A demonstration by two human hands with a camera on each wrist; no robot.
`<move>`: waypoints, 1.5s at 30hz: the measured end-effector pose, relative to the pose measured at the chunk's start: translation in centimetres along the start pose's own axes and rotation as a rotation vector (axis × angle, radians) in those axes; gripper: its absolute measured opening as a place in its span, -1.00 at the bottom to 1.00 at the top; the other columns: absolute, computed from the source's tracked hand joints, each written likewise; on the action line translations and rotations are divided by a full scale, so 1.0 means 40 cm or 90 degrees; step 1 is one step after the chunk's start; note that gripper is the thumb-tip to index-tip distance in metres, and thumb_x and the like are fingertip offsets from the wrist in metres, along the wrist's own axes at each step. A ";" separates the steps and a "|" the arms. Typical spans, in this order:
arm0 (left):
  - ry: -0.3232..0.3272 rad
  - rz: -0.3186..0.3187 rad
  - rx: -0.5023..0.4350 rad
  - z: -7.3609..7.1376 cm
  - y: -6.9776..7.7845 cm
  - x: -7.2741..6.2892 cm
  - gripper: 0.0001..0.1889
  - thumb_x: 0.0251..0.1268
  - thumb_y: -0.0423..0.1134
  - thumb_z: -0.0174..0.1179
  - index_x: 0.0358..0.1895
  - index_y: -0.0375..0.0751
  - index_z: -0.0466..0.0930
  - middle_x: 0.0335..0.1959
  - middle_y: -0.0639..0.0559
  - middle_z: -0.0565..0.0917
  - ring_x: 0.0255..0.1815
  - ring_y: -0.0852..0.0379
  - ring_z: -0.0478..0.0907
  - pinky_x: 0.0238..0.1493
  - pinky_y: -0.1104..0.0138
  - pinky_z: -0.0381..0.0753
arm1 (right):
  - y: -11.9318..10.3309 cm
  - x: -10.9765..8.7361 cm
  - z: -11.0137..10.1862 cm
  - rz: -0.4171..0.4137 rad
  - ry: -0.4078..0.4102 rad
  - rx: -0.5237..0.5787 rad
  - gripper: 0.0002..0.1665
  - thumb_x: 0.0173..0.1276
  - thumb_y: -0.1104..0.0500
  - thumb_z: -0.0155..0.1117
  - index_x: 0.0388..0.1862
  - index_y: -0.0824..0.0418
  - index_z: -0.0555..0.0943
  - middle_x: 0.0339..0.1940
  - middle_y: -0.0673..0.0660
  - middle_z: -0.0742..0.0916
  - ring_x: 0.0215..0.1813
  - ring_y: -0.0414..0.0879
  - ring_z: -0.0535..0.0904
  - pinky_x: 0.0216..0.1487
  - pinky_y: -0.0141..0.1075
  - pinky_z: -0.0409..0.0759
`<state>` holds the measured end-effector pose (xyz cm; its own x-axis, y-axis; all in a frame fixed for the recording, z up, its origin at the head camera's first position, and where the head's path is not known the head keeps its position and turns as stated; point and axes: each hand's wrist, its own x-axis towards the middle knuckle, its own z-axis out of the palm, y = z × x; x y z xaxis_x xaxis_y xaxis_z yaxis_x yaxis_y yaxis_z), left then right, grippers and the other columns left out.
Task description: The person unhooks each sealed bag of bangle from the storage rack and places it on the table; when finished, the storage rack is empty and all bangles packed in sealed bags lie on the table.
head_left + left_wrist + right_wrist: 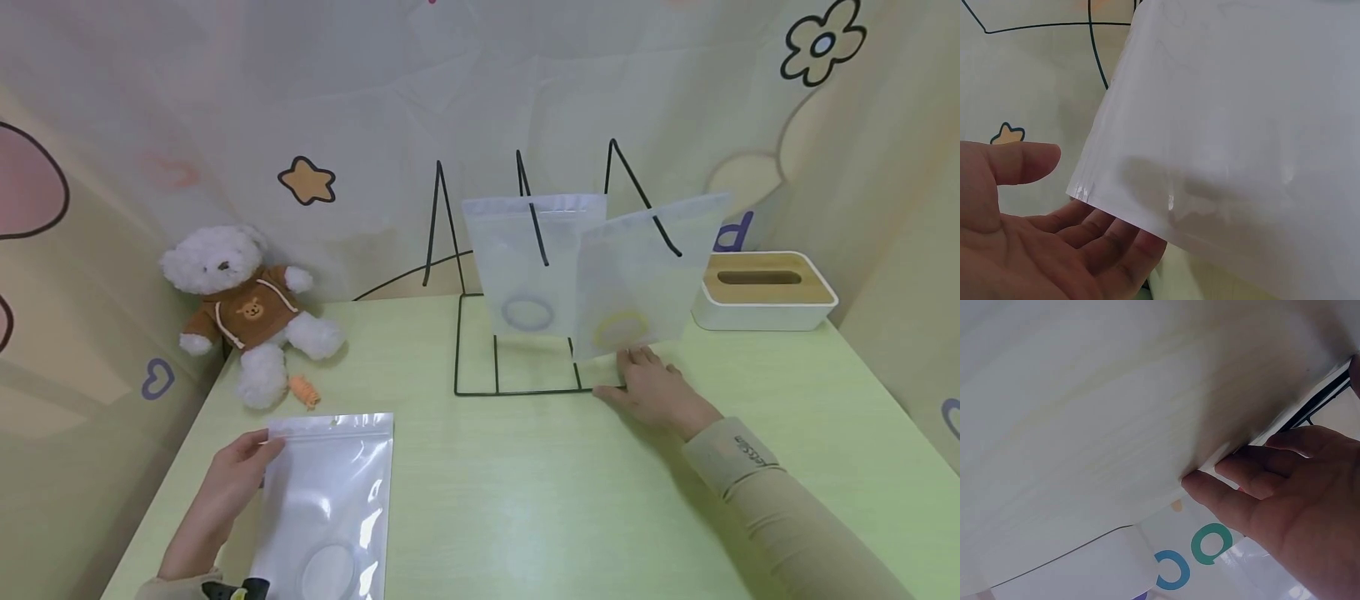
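Observation:
My left hand [228, 487] is at the top left corner of a white zip bag [322, 492] on the near left. In the left wrist view its fingers [1125, 256] reach behind the bag's edge, while the thumb stands apart from it. My right hand [660, 392] rests its fingertips on the tabletop at the front right of a black wire rack [517, 393]. The thumb and fingers lie on either side of the front rod, below the hanging bags. A bag with a grey ring [528, 312] and one with a yellow ring [621, 329] hang from the hooks.
A white teddy bear [251, 312] in a brown hoodie sits at the back left, with a small orange object [303, 392] by its foot. A tissue box [765, 292] with a wooden top stands at the back right. The rack's left hook [431, 225] holds no bag.

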<state>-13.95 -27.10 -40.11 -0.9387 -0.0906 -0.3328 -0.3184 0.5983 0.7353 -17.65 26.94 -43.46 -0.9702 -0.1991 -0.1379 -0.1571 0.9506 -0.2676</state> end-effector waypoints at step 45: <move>-0.028 0.015 0.024 -0.008 0.004 -0.010 -0.31 0.54 0.06 -0.13 0.41 -0.50 0.12 0.30 -0.48 0.32 0.25 -0.29 0.34 0.17 -0.04 0.40 | -0.004 -0.004 -0.005 -0.001 0.002 0.009 -0.01 0.47 -0.23 0.02 0.43 0.57 0.08 0.44 0.55 0.19 0.46 0.45 0.02 0.23 0.43 0.10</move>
<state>-13.68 -27.20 -39.67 -0.9389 -0.0417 -0.3418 -0.2902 0.6298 0.7205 -17.49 26.87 -43.21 -0.9705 -0.2002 -0.1343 -0.1563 0.9466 -0.2820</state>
